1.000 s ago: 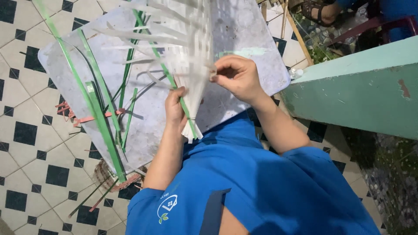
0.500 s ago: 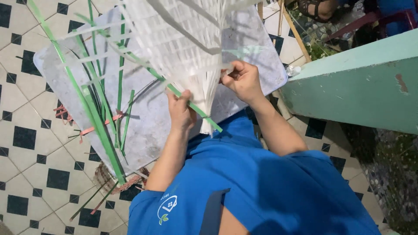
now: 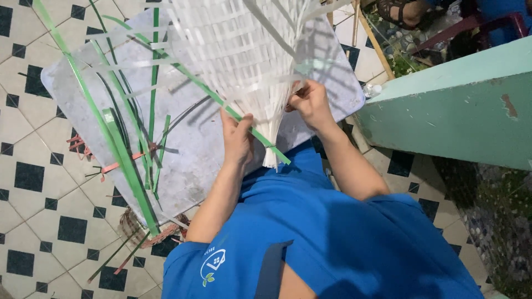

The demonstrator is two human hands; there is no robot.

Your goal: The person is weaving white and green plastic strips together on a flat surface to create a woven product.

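A piece woven from white plastic strips (image 3: 244,50) is held up in front of me, its loose ends gathered into a bunch (image 3: 270,145) at the bottom. My left hand (image 3: 237,138) grips the lower left of the weave, with a green strip (image 3: 221,102) running diagonally past its fingers. My right hand (image 3: 310,102) pinches white strips at the lower right edge. Beneath lies a grey board (image 3: 188,155) on the tiled floor.
Several long green strips (image 3: 119,138) lie across the board's left side. Red strip scraps (image 3: 83,147) and a small woven piece (image 3: 138,230) sit by its edge. A teal low wall (image 3: 454,111) stands at right. Another person's sandalled foot (image 3: 402,11) is at top right.
The woven piece has turned and come lower and closer, now filling the top centre. Both hands have shifted their grip on its lower edge, and the green strip now crosses under the left hand.
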